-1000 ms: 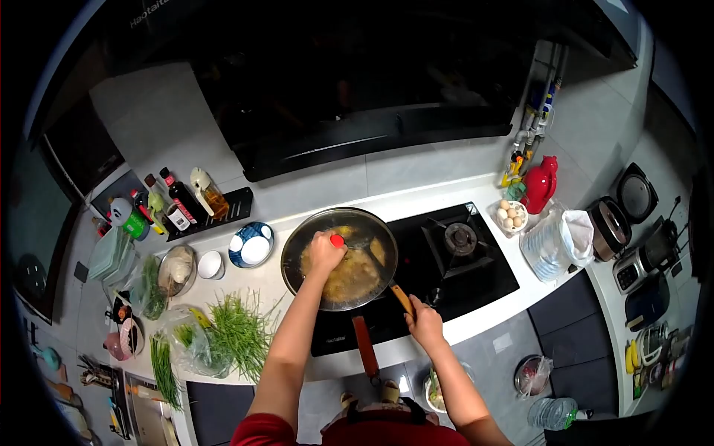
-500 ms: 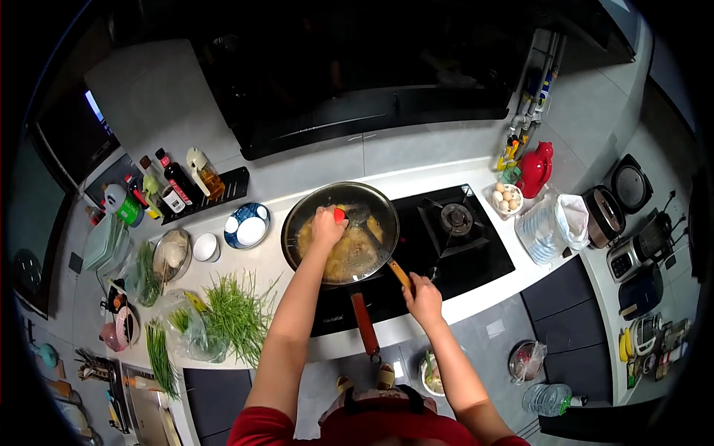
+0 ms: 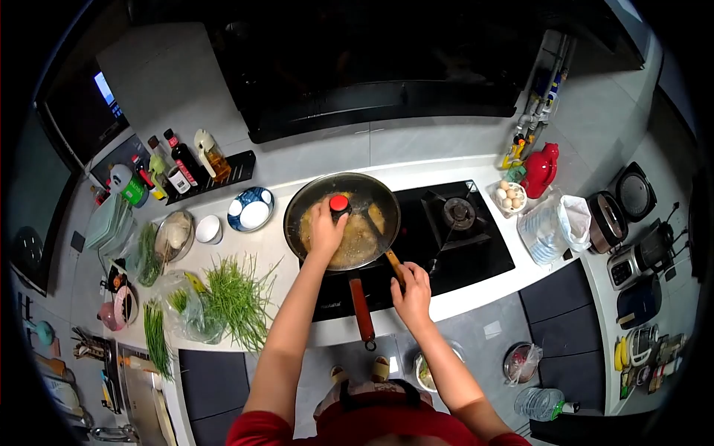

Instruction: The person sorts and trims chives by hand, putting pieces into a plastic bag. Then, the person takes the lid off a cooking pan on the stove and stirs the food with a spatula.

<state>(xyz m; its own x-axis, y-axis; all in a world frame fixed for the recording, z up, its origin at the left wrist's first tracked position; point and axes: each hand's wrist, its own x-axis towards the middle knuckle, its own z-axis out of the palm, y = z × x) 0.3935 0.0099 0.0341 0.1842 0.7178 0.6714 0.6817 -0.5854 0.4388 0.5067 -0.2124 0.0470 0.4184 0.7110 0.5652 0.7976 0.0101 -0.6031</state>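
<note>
Over the frying pan (image 3: 297, 204), my left hand (image 3: 326, 230) is closed around a small red-capped bottle (image 3: 339, 203), its cap facing up toward me. Browned food and bubbling liquid (image 3: 357, 241) cover the pan's bottom. My right hand (image 3: 412, 293) grips the wooden handle of a spatula (image 3: 393, 260); the dark blade reaches into the liquid. From the pan a reddish handle (image 3: 361, 308) points toward me, and neither hand touches it. The pan sits on the left side of the black gas hob (image 3: 476, 256).
Green chives (image 3: 239, 297) and a plastic bag (image 3: 190, 308) lie left of the pan. Behind them stand a white cup (image 3: 209, 229) and a blue patterned plate (image 3: 251, 209). Sauce bottles (image 3: 182, 163) line a black rack. Eggs (image 3: 510, 196) and a red jug (image 3: 541, 169) are at right.
My left hand has turned, so more of the red-capped bottle shows. My right hand and the spatula have shifted slightly left and toward the pan. The whole view has tilted a little.
</note>
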